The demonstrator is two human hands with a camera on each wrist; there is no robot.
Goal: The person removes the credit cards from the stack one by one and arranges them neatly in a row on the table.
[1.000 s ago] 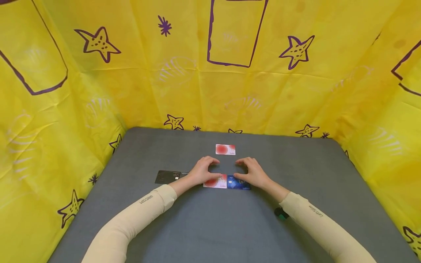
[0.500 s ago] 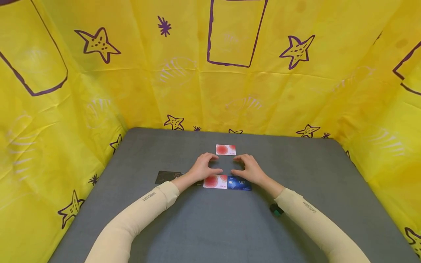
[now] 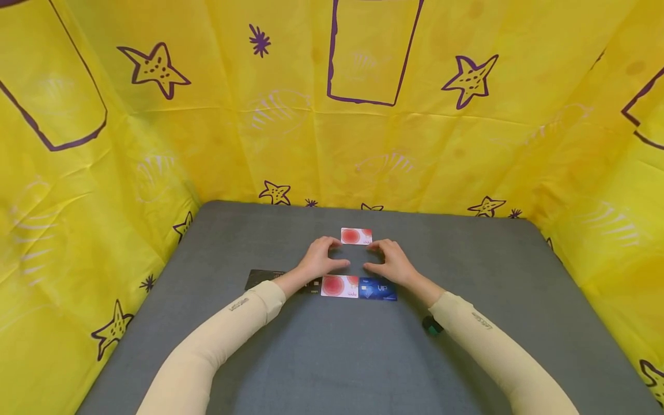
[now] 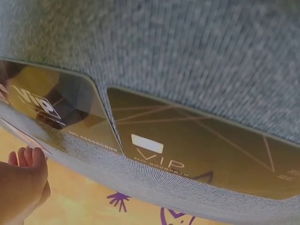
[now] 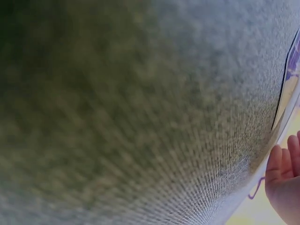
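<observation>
In the head view my left hand [image 3: 320, 258] and right hand [image 3: 390, 262] face each other over the table, thumbs and fingers curved apart with nothing between them. Their fingertips come right at the near corners of a red-and-white card [image 3: 356, 236]. Below the hands a row of cards lies flat: a second red-and-white card [image 3: 339, 286], a blue VIP card [image 3: 378, 289] beside it, and black cards at the left. My left wrist partly covers the black VIP card [image 3: 259, 278] and another black card [image 3: 314, 286]. Both black cards show larger in the left wrist view.
A grey cloth-covered table [image 3: 332, 357] lies under everything. Yellow curtains [image 3: 218, 138] with purple starfish drawings rise at its back and sides. A small black-and-green device [image 3: 432, 325] shows under the right sleeve.
Both hands have moved a little away from me, off the near row and toward the far red-and-white card, uncovering more of the near red-and-white and blue cards. The cards lie where they were.
</observation>
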